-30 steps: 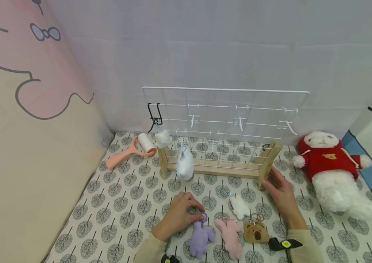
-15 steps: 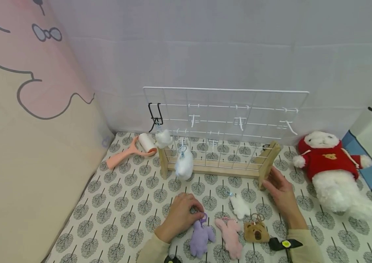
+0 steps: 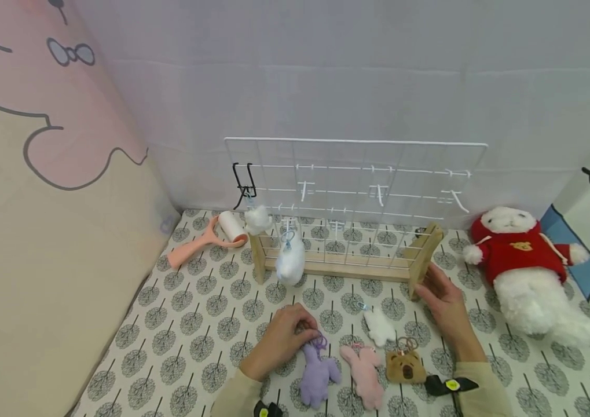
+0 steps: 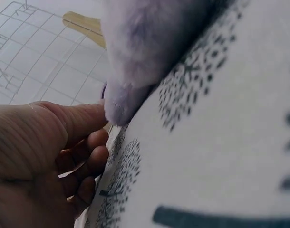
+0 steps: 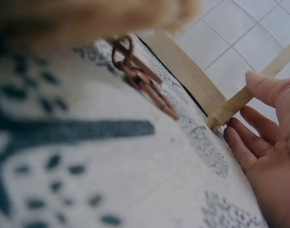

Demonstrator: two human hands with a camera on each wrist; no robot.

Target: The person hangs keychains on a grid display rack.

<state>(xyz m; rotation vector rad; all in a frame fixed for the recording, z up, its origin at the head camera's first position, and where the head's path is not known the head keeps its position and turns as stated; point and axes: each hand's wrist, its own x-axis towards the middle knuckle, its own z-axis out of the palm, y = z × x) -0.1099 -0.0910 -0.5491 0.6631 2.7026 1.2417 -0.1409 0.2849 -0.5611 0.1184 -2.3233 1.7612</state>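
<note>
My left hand [image 3: 279, 340] pinches the purple ring of a purple plush keychain [image 3: 318, 379] that lies on the patterned cloth. In the left wrist view the thumb reaches the ring beside the plush's fuzzy end [image 4: 123, 102]; most of the ring is hidden. With thumb and fingers on opposite sides, my right hand [image 3: 448, 307] grips the right wooden leg [image 3: 424, 258] of a white wire grid rack. The right wrist view shows the thumb on that leg [image 5: 235, 107]. To the right of the purple plush lie a pink plush keychain [image 3: 365, 376], a brown bear keychain [image 3: 406, 368] and a white plush keychain [image 3: 379, 327].
A black hook [image 3: 245, 185] on the rack carries a small white plush [image 3: 259, 220]; a pale blue-white plush [image 3: 290, 262] hangs lower. Several white hooks are bare. A peach lint roller [image 3: 195, 246] lies left, and a plush toy in red [image 3: 521, 255] lies right.
My left fingers and the purple ring have shifted slightly up and left, while the purple plush's body stays nearly in place. The right hand keeps its grip on the rack's leg.
</note>
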